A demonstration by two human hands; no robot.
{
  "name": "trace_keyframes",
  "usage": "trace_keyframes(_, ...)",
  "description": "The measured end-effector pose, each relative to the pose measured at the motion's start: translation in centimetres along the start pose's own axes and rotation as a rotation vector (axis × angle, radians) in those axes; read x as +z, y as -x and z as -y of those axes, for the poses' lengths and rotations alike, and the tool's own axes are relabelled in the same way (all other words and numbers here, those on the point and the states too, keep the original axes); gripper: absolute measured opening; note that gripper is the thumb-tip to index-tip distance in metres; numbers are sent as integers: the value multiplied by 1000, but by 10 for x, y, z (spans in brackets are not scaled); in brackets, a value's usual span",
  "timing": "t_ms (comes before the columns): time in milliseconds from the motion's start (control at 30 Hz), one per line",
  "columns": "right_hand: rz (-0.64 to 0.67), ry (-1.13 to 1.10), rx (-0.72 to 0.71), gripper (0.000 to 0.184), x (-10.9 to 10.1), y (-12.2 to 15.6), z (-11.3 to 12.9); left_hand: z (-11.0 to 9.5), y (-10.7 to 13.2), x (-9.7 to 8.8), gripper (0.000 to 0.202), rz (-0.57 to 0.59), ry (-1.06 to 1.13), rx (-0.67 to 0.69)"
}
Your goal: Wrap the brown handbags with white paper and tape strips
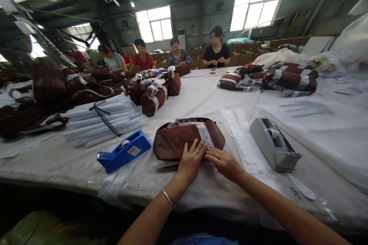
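Observation:
A brown leather handbag (175, 141) lies on the cloth-covered table before me, its dark strap (195, 120) along the top. Around its right part runs a pale translucent wrapping strip (204, 132). My left hand (192, 159) rests on the front of the bag, fingers stretched out and slightly spread, with the fingertips by the strip. From the right, my right hand (224, 162) reaches in with straight fingers, which touch the bag's lower front edge beside the strip. Neither hand grips anything that I can see. The fingertips of both hands nearly meet.
A blue tape dispenser (126, 152) stands left of the bag, a grey tape dispenser (273, 145) to the right. Behind the blue one lies a tied bundle of white rolls (100, 118). More brown bags (155, 97) and wrapped bags (290, 78) sit farther back. Several people sit across the table.

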State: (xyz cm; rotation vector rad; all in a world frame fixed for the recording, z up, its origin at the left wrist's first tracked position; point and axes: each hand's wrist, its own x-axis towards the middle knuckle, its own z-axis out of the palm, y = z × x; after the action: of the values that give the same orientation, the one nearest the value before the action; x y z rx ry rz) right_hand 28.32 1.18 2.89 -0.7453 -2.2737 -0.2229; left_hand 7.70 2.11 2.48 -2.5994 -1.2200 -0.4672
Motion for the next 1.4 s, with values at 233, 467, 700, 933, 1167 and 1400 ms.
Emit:
trace_keyframes(233, -27, -2, 235, 37, -27, -53, -29, 6, 4, 14, 66, 26, 40, 52)
trace_keyframes(467, 460, 101, 410, 64, 31, -61, -87, 7, 7, 18, 55, -24, 42, 112)
trace_keyframes(700, 441, 63, 394, 64, 34, -49, -91, 11, 10, 20, 51, -63, -19, 179)
trace_keyframes(933, 400, -19, 255, 51, -4, 1, -57, 9, 14, 23, 49, -87, 15, 156)
trace_keyframes(1167, 379, 58, 97, 57, -50, 75, 8, 9, 13, 17, 58, -10, 89, 131)
trace_keyframes(1400, 410, -73, 122, 34, -35, 65, 19, 8, 13, 13, 62, 15, 81, 133)
